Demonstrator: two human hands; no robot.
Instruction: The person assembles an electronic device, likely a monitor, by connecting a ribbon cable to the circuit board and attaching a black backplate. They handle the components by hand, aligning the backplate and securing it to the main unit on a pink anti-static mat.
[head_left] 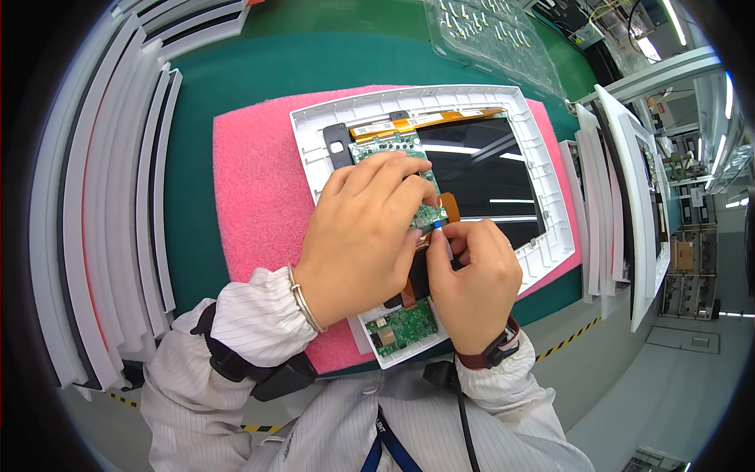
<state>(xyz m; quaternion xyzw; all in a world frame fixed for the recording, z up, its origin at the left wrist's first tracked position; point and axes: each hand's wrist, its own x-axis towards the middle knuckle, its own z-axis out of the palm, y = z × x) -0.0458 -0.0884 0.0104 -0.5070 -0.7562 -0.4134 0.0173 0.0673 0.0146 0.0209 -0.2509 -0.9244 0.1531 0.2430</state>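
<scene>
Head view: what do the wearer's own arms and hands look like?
Left hand and right hand: ungloved. Loose white pinstriped fabric sleeves. Left wrist: slim silver metal bangle; black band across the forearm. Right wrist: dark red strap, black watch case. Thin black cable beside the right sleeve.

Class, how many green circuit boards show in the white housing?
2: the upper board, partly behind the left hand, and the lower board, low in the white housing. The left or right hand may hide others.

Right grip (476, 271) pinches a tiny blue tab (438, 225) at the green circuit board (429, 212), left grip (366, 228) sprawls over that board, white-framed panel (425, 96) sits on pink foam (259, 181).
</scene>
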